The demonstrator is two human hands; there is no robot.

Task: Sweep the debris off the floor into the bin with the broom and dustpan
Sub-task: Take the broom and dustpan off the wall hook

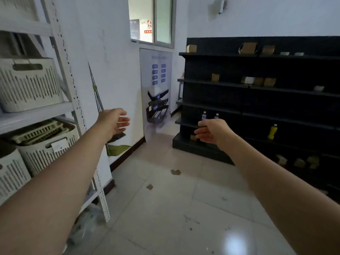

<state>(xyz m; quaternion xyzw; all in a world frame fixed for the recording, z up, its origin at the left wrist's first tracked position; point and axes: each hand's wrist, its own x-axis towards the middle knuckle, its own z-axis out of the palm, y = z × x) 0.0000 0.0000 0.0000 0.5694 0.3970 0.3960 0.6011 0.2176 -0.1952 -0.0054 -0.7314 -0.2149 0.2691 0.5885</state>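
A broom [95,89] with a thin metal handle leans against the white wall on the left, its dark bristles partly hidden behind my left hand [114,122]. A green dustpan [118,149] stands on the floor below it. My left hand is stretched out in front of the handle, fingers relaxed, holding nothing. My right hand [211,132] is also held out, fingers loosely extended and empty. Brown cardboard scraps [175,172] and small bits of debris [150,186] lie on the pale tiled floor. No bin is visible to me.
A white rack [73,92] with slatted baskets [27,83] stands on the left. Black shelving [257,107] with small boxes and bottles fills the right. A crumpled plastic bag [88,221] lies at the rack's foot. Open floor runs between them.
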